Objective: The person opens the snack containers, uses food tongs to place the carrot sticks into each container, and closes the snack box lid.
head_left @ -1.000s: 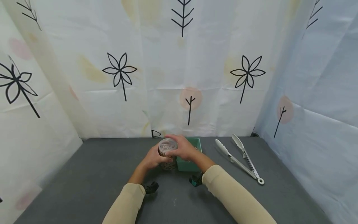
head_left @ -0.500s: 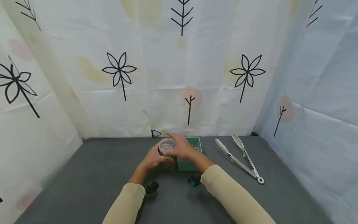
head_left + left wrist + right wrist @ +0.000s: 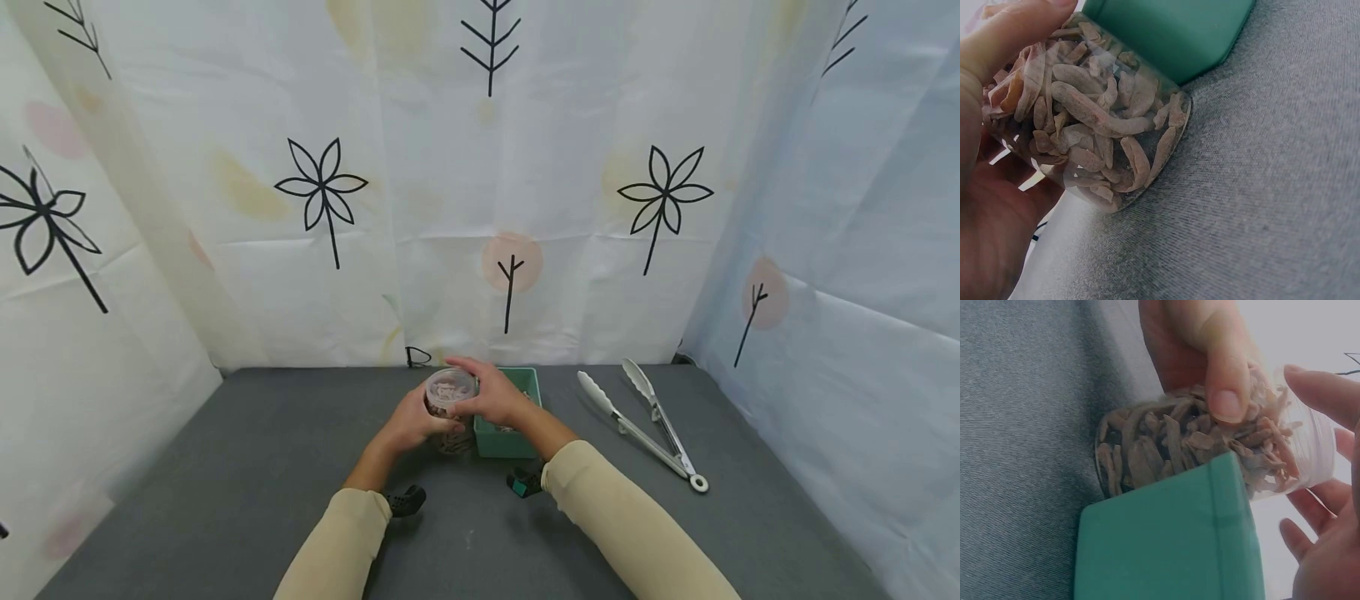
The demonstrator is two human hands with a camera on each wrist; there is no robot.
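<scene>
A clear plastic jar (image 3: 453,442) stands upright on the table beside a green bin. It is filled with dried brown root-like pieces (image 3: 1097,112), and a translucent lid (image 3: 1322,450) covers its top. My left hand (image 3: 408,423) grips the jar's upper body, thumb (image 3: 1227,403) across the near side and fingers behind. From the right, my right hand (image 3: 491,395) holds the lid around its edge, thumb in front and fingers on the far side. The right forearm passes over the green bin (image 3: 507,447), which hides part of the jar in the right wrist view.
White-handled tongs (image 3: 651,450) lie spread on the right of the grey table (image 3: 247,492). More brown pieces (image 3: 506,428) show inside the green bin. A patterned white cloth (image 3: 435,275) hangs behind and along both sides.
My right hand slipped a little left around the lid with its fingers lifted, then turned back right and closed round the edge again. My left hand and the jar have stayed in place.
</scene>
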